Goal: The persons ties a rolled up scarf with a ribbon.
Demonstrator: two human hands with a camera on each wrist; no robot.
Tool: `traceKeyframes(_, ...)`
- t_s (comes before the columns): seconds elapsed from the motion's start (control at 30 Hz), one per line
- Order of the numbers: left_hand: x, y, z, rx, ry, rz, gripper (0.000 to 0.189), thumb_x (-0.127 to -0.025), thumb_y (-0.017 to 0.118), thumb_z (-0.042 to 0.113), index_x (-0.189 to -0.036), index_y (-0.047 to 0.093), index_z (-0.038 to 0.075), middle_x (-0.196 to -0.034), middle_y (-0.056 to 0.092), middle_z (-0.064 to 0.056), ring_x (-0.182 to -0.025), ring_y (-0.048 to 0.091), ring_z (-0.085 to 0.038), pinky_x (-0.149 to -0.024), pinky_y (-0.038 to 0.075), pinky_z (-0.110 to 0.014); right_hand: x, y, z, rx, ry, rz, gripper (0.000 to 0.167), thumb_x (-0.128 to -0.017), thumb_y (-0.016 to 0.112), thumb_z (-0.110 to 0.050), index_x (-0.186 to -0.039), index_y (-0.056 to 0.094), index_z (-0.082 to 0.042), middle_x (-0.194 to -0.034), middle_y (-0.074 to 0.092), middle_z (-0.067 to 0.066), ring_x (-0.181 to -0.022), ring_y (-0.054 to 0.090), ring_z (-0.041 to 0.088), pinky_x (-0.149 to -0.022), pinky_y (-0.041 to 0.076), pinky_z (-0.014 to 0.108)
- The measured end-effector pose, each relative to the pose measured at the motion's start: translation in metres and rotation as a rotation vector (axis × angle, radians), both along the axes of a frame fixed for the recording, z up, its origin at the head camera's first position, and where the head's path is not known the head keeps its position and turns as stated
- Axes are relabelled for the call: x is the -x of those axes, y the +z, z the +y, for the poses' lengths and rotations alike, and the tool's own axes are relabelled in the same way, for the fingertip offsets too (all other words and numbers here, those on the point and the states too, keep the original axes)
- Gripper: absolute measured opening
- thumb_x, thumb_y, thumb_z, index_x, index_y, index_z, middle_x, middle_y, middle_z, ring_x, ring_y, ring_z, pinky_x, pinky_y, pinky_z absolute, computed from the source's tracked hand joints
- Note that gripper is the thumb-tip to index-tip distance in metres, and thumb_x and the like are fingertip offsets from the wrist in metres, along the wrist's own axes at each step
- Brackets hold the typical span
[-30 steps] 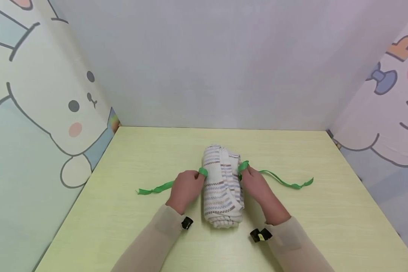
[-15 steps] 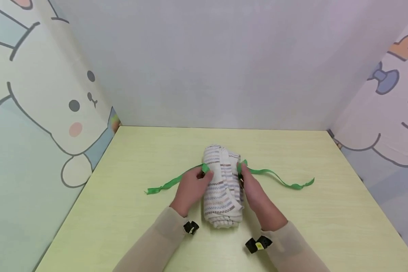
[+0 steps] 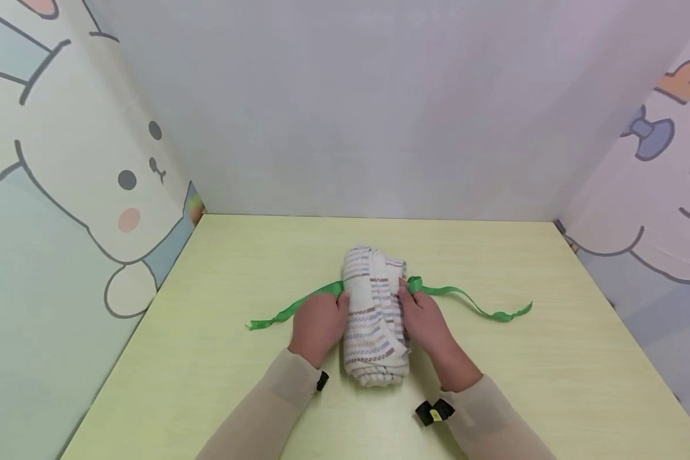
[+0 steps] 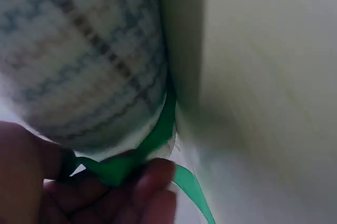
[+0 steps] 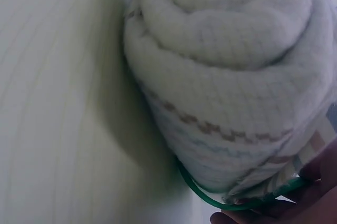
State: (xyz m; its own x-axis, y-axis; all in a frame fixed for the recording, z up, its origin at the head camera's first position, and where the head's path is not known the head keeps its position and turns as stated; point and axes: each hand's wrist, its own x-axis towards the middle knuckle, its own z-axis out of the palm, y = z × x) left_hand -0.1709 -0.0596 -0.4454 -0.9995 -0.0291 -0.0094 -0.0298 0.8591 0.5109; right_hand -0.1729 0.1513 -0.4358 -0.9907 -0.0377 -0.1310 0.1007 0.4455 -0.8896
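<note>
A rolled striped towel (image 3: 374, 319), white with blue and brown bands, lies lengthwise on the table. My left hand (image 3: 319, 321) is at its left side, and in the left wrist view curled fingers hold a green ribbon (image 4: 160, 129) that comes out from beneath the roll. On the other side, my right hand (image 3: 428, 322) pinches the ribbon's right part (image 5: 263, 200) close against the towel, with fingertips overlapping the towel's edge in the head view. The ribbon's middle is hidden under the roll. Its loose ends trail outward to both sides.
The pale yellow table (image 3: 264, 255) reaches back to a plain grey wall (image 3: 374, 115). Cartoon-printed panels stand along the left (image 3: 80, 160) and right (image 3: 655, 191) sides. Small black devices (image 3: 435, 413) sit at the sleeve cuffs.
My right hand has shifted inward, its fingertips now over the towel's edge. The left ribbon end has slid a little to the right. My left hand has turned slightly; the towel stays in place.
</note>
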Motion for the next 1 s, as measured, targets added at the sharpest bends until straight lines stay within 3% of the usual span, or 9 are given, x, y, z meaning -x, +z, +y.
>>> traceKeyframes(0.07,0.0,0.001,-0.001,0.004,0.002,0.018,0.056,-0.108,0.045,0.045,-0.06,0.049,0.016,-0.056,0.047,-0.001,-0.051,0.048,-0.017,-0.048,0.04,-0.034,0.0,0.001,0.001,-0.011,-0.003,0.018,0.052,-0.113,0.038,-0.036,-0.154,0.046,-0.006,-0.156,0.046,0.017,-0.144,0.04,0.036,-0.11,0.038,0.055)
traceKeyframes(0.17,-0.001,0.004,-0.002,-0.091,0.028,0.033,0.052,-0.108,0.047,0.041,-0.063,0.05,0.016,-0.056,0.047,-0.001,-0.05,0.048,-0.016,-0.046,0.039,-0.034,0.0,0.002,0.003,-0.028,-0.01,0.044,0.052,-0.113,0.037,-0.039,-0.153,0.048,-0.008,-0.153,0.048,0.019,-0.142,0.042,0.037,-0.111,0.038,0.055)
traceKeyframes(0.3,0.0,0.008,-0.004,-0.339,0.073,0.044,0.04,-0.108,0.048,0.035,-0.079,0.064,0.012,-0.068,0.059,0.0,-0.055,0.051,-0.018,-0.05,0.041,-0.034,-0.001,0.004,0.008,-0.075,-0.022,0.067,0.056,-0.113,0.032,-0.045,-0.154,0.048,-0.011,-0.109,0.064,0.027,-0.115,0.059,0.045,-0.091,0.051,0.052)
traceKeyframes(0.4,0.002,0.01,-0.005,-0.52,0.09,0.043,0.035,-0.11,0.048,0.034,-0.105,0.074,0.011,-0.091,0.073,0.003,-0.076,0.063,-0.018,-0.065,0.05,-0.036,0.0,0.004,0.012,-0.098,-0.034,0.086,0.058,-0.113,0.031,-0.047,-0.153,0.05,-0.011,-0.104,0.066,0.025,-0.106,0.061,0.042,-0.085,0.051,0.049)
traceKeyframes(0.47,0.003,0.011,-0.006,-0.669,0.085,0.034,0.036,-0.111,0.047,0.032,-0.122,0.073,0.011,-0.108,0.075,0.002,-0.096,0.067,-0.021,-0.081,0.054,-0.04,0.002,0.003,0.014,-0.08,-0.037,0.09,0.058,-0.113,0.031,-0.046,-0.152,0.051,-0.008,-0.128,0.066,0.022,-0.121,0.059,0.041,-0.098,0.049,0.053)
traceKeyframes(0.53,0.004,0.013,-0.007,-0.825,0.074,0.002,0.038,-0.112,0.045,0.03,-0.129,0.069,0.006,-0.116,0.073,-0.004,-0.113,0.066,-0.023,-0.096,0.053,-0.042,0.004,0.003,0.016,-0.004,-0.023,0.069,0.057,-0.113,0.033,-0.044,-0.152,0.05,-0.005,-0.15,0.054,0.017,-0.14,0.046,0.037,-0.111,0.04,0.054)
traceKeyframes(0.67,0.006,0.015,-0.01,-1.138,0.077,-0.079,0.04,-0.113,0.04,0.026,-0.138,0.06,0.001,-0.129,0.067,-0.013,-0.125,0.062,-0.028,-0.108,0.047,-0.045,0.007,0.002,0.019,0.239,0.044,0.002,0.053,-0.115,0.034,-0.033,-0.154,0.043,0.002,-0.155,0.045,0.022,-0.146,0.037,0.037,-0.116,0.034,0.053)
traceKeyframes(0.83,0.007,0.016,-0.012,-1.4,0.093,-0.118,0.044,-0.115,0.035,0.024,-0.146,0.049,-0.002,-0.14,0.059,-0.019,-0.133,0.056,-0.029,-0.113,0.041,-0.044,0.008,0.004,0.021,0.479,0.049,-0.088,0.05,-0.115,0.031,-0.024,-0.157,0.035,0.004,-0.16,0.038,0.021,-0.15,0.032,0.032,-0.12,0.03,0.045)
traceKeyframes(1.0,0.008,0.019,-0.012,-1.635,0.085,-0.102,0.046,-0.115,0.031,0.022,-0.151,0.039,-0.004,-0.149,0.048,-0.023,-0.14,0.048,-0.032,-0.116,0.037,-0.04,0.003,0.013,0.019,0.764,0.015,-0.139,0.051,-0.115,0.026,-0.016,-0.16,0.02,0.007,-0.164,0.027,0.024,-0.153,0.024,0.031,-0.123,0.022,0.042)
